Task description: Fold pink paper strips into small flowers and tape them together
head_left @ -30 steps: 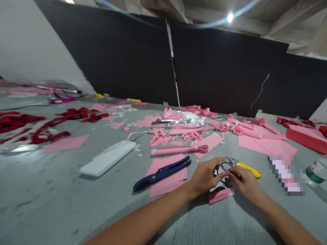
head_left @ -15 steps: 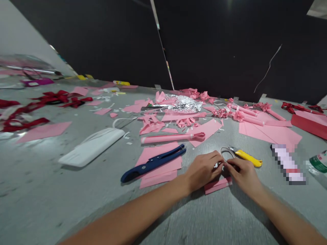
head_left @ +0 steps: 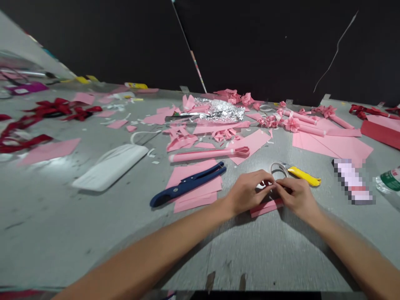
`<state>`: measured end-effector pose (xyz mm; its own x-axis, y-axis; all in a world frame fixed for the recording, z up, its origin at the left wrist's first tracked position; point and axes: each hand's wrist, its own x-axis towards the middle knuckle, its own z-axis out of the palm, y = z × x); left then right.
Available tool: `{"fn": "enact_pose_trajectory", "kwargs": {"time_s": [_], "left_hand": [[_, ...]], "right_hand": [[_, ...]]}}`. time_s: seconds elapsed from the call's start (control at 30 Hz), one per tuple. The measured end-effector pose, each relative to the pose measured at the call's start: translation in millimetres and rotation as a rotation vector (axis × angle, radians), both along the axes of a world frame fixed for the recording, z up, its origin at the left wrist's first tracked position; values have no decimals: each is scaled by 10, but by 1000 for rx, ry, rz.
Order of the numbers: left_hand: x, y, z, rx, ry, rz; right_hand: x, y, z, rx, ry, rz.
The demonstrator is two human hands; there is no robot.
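My left hand [head_left: 248, 192] and my right hand [head_left: 298, 195] meet fingertip to fingertip, both pinched. What lies between the fingertips is too small to make out. Just beneath them is a folded pink paper strip [head_left: 266, 207] on the table. A roll of tape [head_left: 280, 168] stands right behind the fingertips. Beside it, past my right hand, is a yellow box cutter [head_left: 303, 176]. To the left of my left hand, dark blue scissors [head_left: 187, 184] lie shut across a stack of pink paper sheets [head_left: 196, 202].
A rolled pink paper tube [head_left: 203, 155] lies farther back, with cut pink paper and crumpled foil [head_left: 225, 110] behind it. At left are a white power bank-like slab [head_left: 111, 168] and red ribbon [head_left: 56, 109]. A blurred-out phone-shaped object [head_left: 353, 181] and a bottle [head_left: 389, 180] are at right.
The view has tilted down, so the table sits higher and its near edge shows. My hands stay together over the pink strip, with the left fingers slightly more spread from the palm.
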<state>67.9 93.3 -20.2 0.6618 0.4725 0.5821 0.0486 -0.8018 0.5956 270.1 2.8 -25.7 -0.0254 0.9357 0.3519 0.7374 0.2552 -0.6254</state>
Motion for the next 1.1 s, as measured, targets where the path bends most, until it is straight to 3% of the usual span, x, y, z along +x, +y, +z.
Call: {"fn": "enact_pose_trajectory", "kwargs": {"time_s": [0.17,0.53,0.73,0.83,0.9,1.0,1.1], "left_hand": [[40,-21,61,-140,-61,58],[94,12,58,135,-93,122],[126,86,-4,117,-54,164],[75,291,18,-16,-115,308],[32,423,41,-214,-183,371],[7,498,42,-555,-275,247],[22,440,5,-742,-293,104]], "right_hand": [[-73,-2,4,102,-93,-55],[-245,46,57,321,-300,-172],[-254,42,51,374,-347,-204],[-230,31,32,388,-337,-190],[-187,65,-13,336,-331,-140],[-95,187,-108,208,-302,-73],[-9,297,-152,174,-255,-76]]}}
